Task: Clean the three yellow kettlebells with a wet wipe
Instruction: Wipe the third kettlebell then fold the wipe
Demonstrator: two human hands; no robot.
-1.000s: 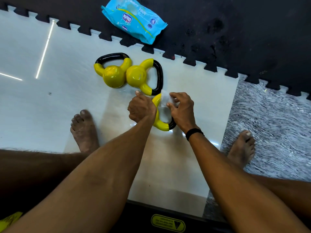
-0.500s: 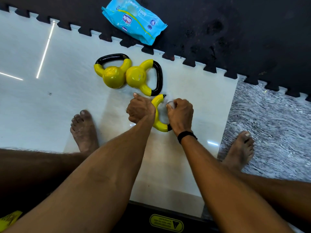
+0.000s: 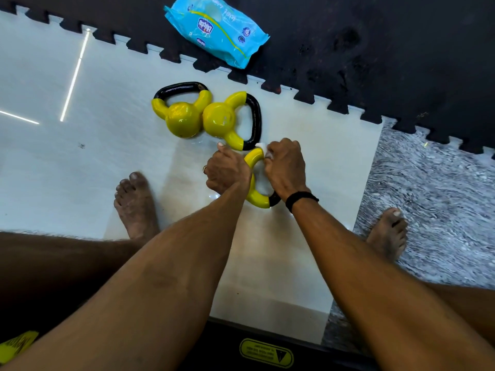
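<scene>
In the middle of the frame, a small shiny yellow kettlebell with a black handle (image 3: 254,180) is held on the pale glossy floor (image 3: 80,170). Its round body is hidden under the left hand (image 3: 226,171), whose fingers are curled over it, with the thumb pointed up the frame. The right hand (image 3: 286,167) is closed round the handle, and a white wet wipe (image 3: 263,152) is pinched between its fingers and the handle's yellow top end. Both bare arms are stretched out from the bottom of the frame. A black band (image 3: 300,199) is worn on the right wrist.

Just above the hands, two more yellow kettlebells (image 3: 184,119) (image 3: 219,119) are laid side by side, touching. A blue plastic pack of wipes (image 3: 217,33) is seen at the top, on the black foam mat (image 3: 375,49). Two bare feet (image 3: 135,204) (image 3: 388,231) are planted left and right of the arms.
</scene>
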